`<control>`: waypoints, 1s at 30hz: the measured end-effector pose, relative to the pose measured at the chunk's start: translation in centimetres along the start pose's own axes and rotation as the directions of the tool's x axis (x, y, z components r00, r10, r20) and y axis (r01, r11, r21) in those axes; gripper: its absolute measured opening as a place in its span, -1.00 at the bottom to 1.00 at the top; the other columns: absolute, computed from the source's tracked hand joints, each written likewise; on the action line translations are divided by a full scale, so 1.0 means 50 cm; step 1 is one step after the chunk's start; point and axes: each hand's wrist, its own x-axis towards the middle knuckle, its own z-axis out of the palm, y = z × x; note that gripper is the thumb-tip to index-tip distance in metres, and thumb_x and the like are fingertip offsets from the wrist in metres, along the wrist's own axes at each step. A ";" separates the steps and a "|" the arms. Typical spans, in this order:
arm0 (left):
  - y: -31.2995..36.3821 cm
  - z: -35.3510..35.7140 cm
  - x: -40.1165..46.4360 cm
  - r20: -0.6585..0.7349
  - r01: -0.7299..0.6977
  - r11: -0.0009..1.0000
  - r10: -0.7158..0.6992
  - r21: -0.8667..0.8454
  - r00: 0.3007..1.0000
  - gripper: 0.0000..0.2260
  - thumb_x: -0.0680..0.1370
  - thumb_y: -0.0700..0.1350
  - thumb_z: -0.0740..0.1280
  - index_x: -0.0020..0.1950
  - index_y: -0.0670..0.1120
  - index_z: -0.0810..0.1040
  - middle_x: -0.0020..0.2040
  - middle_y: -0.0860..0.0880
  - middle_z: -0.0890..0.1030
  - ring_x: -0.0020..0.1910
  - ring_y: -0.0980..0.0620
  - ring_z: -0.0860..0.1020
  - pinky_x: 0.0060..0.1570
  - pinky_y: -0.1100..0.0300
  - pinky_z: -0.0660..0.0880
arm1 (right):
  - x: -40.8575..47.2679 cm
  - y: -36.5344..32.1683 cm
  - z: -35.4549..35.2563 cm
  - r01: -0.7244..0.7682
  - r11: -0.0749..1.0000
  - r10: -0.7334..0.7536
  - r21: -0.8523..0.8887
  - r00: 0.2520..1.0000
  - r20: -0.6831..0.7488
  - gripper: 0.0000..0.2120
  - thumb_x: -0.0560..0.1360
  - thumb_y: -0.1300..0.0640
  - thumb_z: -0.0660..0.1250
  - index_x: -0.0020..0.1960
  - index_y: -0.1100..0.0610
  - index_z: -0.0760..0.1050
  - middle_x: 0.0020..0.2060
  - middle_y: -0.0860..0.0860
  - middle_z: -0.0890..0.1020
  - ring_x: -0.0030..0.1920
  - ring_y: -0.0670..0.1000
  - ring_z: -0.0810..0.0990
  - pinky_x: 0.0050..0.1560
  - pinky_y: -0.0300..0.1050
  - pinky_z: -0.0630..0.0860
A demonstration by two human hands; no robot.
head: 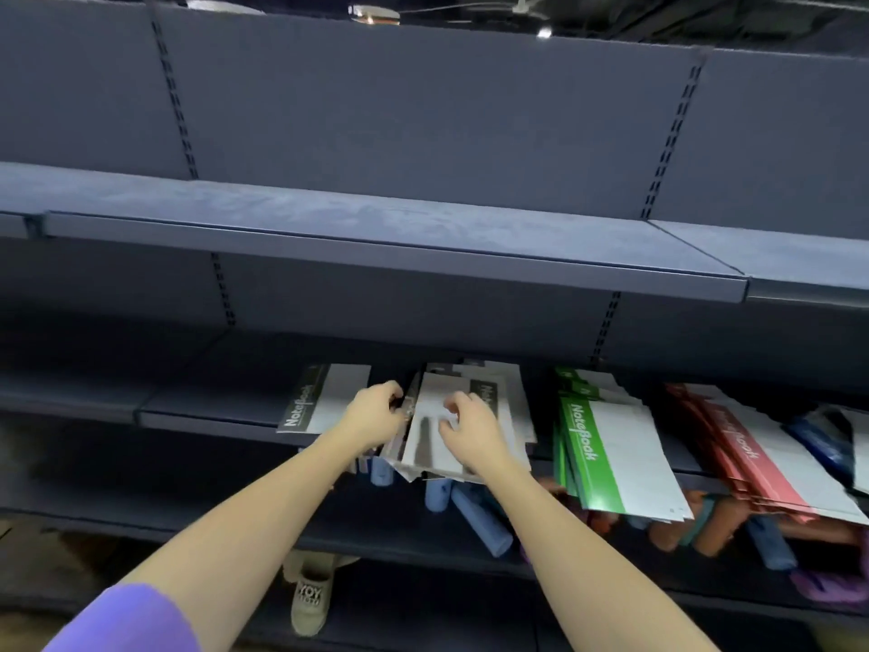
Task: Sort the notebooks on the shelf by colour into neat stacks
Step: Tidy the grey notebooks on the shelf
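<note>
On the middle shelf (207, 407), from left: one dark-banded notebook (324, 400); left hand (374, 414) gripping the edge of a loose grey-banded notebook pile (463, 407), right hand (475, 432) curled on top; green stack (606, 456); red stack (747, 451). The notebooks look thin, light and floppy, best held by their spines. Blur obscures the fingertips; the blue notebooks (820, 442) are cut off.

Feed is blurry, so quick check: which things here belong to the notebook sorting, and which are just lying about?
Job: grey notebook lying alone; messy grey pile under both hands; green stack; red stack; blue notebooks.
Lying about: blue rolls and other rolls on the lower shelf; shoe.
</note>
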 end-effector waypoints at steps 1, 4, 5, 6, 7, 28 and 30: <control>-0.029 -0.016 -0.008 0.001 -0.004 1.000 0.004 0.015 1.000 -0.68 0.59 -0.13 0.27 0.35 -0.09 0.48 0.26 -0.10 0.58 0.23 -0.11 0.54 0.15 0.07 0.49 | 0.004 -0.028 0.020 0.008 1.000 -0.008 0.001 1.000 0.014 -0.69 0.60 0.10 0.24 0.31 0.14 0.43 0.20 0.04 0.49 0.20 0.08 0.49 0.14 -0.06 0.45; -0.131 -0.075 -0.032 0.033 0.032 0.997 -0.034 0.070 0.999 -0.65 0.60 -0.12 0.26 0.39 -0.10 0.44 0.30 -0.11 0.54 0.28 -0.15 0.50 0.20 0.04 0.47 | 0.020 -0.121 0.083 0.036 0.999 -0.037 0.017 0.998 0.046 -0.67 0.57 0.12 0.26 0.32 0.13 0.43 0.21 0.05 0.50 0.21 0.09 0.50 0.13 -0.06 0.46; -0.165 -0.097 -0.037 0.033 0.056 0.996 -0.058 0.071 0.998 -0.64 0.59 -0.11 0.26 0.39 -0.08 0.44 0.30 -0.09 0.54 0.27 -0.15 0.50 0.20 0.03 0.48 | 0.028 -0.153 0.104 0.045 0.999 -0.046 0.020 0.998 0.052 -0.65 0.57 0.13 0.26 0.35 0.13 0.43 0.23 0.05 0.49 0.21 0.08 0.50 0.15 -0.06 0.46; -0.199 -0.120 -0.045 0.025 0.075 0.995 -0.077 0.064 0.997 -0.65 0.58 -0.10 0.25 0.38 -0.06 0.44 0.29 -0.10 0.55 0.24 -0.15 0.51 0.19 0.00 0.49 | 0.036 -0.185 0.124 0.054 0.998 -0.055 0.020 0.997 0.054 -0.63 0.57 0.12 0.26 0.36 0.13 0.42 0.25 0.05 0.49 0.23 0.08 0.49 0.19 -0.05 0.46; -0.234 -0.142 -0.053 0.014 0.085 0.995 -0.085 0.056 0.996 -0.66 0.57 -0.10 0.25 0.36 -0.05 0.45 0.27 -0.10 0.57 0.21 -0.15 0.53 0.17 -0.02 0.51 | 0.044 -0.220 0.146 0.060 0.998 -0.061 0.016 0.996 0.064 -0.63 0.58 0.12 0.26 0.37 0.13 0.41 0.26 0.05 0.48 0.24 0.08 0.48 0.21 -0.04 0.46; -0.902 -0.536 -0.168 -0.081 0.333 0.920 -0.324 0.206 0.943 -0.67 0.62 -0.06 0.24 0.37 -0.07 0.41 0.31 -0.05 0.52 0.30 -0.11 0.43 0.20 -0.04 0.47 | 0.196 -0.828 0.623 0.224 0.966 -0.253 0.126 0.917 0.308 -0.56 0.59 0.06 0.27 0.45 0.10 0.34 0.35 0.03 0.44 0.35 0.07 0.43 0.34 0.02 0.41; -0.965 -0.580 -0.146 -0.109 0.363 0.908 -0.347 0.209 0.931 -0.70 0.60 -0.07 0.24 0.31 -0.10 0.43 0.27 -0.06 0.53 0.28 -0.11 0.44 0.18 -0.05 0.48 | 0.245 -0.885 0.668 0.262 0.954 -0.295 0.145 0.902 0.316 -0.55 0.60 0.06 0.26 0.46 0.10 0.33 0.36 0.03 0.43 0.36 0.07 0.41 0.35 0.01 0.40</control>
